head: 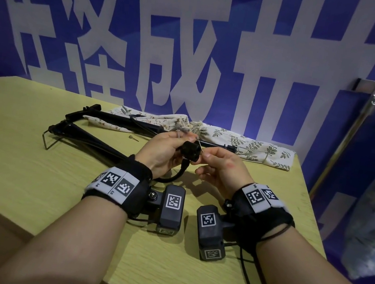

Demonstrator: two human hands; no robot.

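Both hands are up just above the worktop [11, 140]: left hand [163, 152] is curled round the black hose head [190, 152], hose [174, 176] looping down toward the wrist, a few small grey fittings [181, 132] caught in its fingertips. Right hand [221, 168] pinches a thin metal pin [200, 145], tip at the head's opening. Looks like the fitting step; next move needs the head steady and the pin lined up straight before pushing in. Behind: folded black pump frame [90, 137], loose needle [133, 138], printed cloth bag [242, 142].
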